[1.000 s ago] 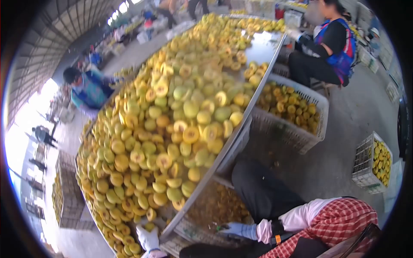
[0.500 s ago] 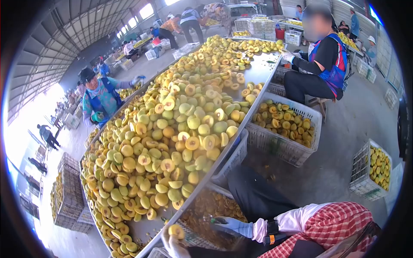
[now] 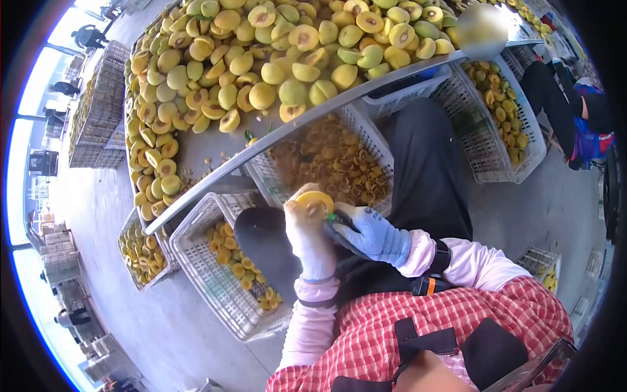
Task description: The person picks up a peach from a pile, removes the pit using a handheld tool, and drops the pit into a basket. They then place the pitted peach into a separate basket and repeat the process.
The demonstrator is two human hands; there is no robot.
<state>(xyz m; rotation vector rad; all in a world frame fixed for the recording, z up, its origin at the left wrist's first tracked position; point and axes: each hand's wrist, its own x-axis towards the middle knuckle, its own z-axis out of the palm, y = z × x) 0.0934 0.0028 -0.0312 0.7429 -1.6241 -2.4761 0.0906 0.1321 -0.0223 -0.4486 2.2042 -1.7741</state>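
My left hand [image 3: 311,238], in a white glove, is closed around a yellow peach half [image 3: 315,200] with its cut face upward. Against it is my right hand [image 3: 375,236] in a blue glove with a dark palm. The right fingers are curled round a small tool [image 3: 330,217]; only a green bit shows, so its kind is hidden. Both hands are above my lap, over the near side of a crate [image 3: 385,157] holding brownish, hollow-looking fruit pieces. Just beyond, many greenish-yellow peach halves [image 3: 304,38] are heaped on a metal table [image 3: 202,147].
The table's raised metal edge [image 3: 287,134] runs diagonally ahead of me. A white crate [image 3: 189,251] with peach halves stands at my left, and another crate [image 3: 486,171] at my right. Further right a person [image 3: 584,117] sits beside the table. Stacked crates [image 3: 101,104] stand at far left.
My view has tilted down toward my lap. My hands, apart before, have come together at the peach half, with the tool in my right hand brought up to it.
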